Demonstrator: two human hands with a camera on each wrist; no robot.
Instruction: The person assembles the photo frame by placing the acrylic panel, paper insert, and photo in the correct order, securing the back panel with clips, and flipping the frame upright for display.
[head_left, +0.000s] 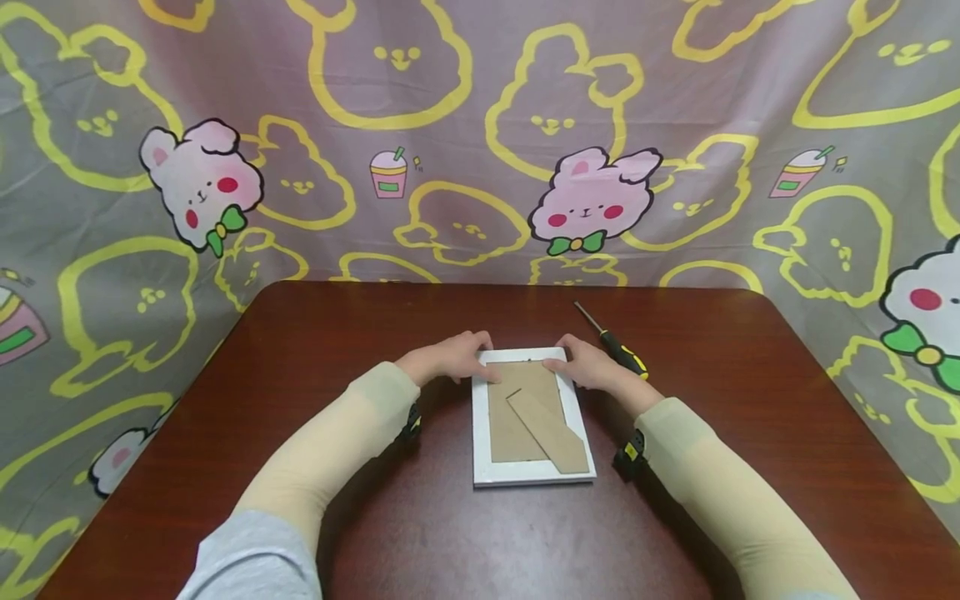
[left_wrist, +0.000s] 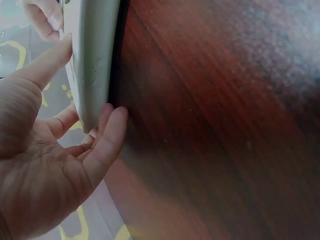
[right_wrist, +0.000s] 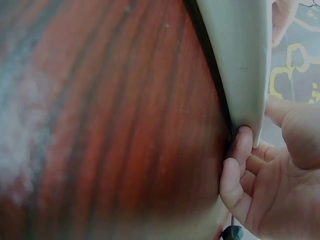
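Observation:
A white picture frame (head_left: 482, 433) lies face down on the table, its brown backing board (head_left: 504, 437) and slanted easel leg (head_left: 551, 433) uppermost. At its far left corner my left hand (head_left: 456, 357) grips the edge, thumb over the back. The right hand (head_left: 592, 364) holds the far right corner in the same way. In the left wrist view, fingers (left_wrist: 112, 132) curl around the end of the frame's side (left_wrist: 95, 65). Fingertips (right_wrist: 243, 140) of the right hand reach the lower edge of the frame (right_wrist: 240, 60) in the right wrist view.
Beyond the right hand lies a screwdriver (head_left: 621, 352) with a black and yellow handle, its shaft pointing away. The reddish-brown table (head_left: 420, 533) has a patterned cloth (head_left: 450, 150) hanging behind it and at both sides.

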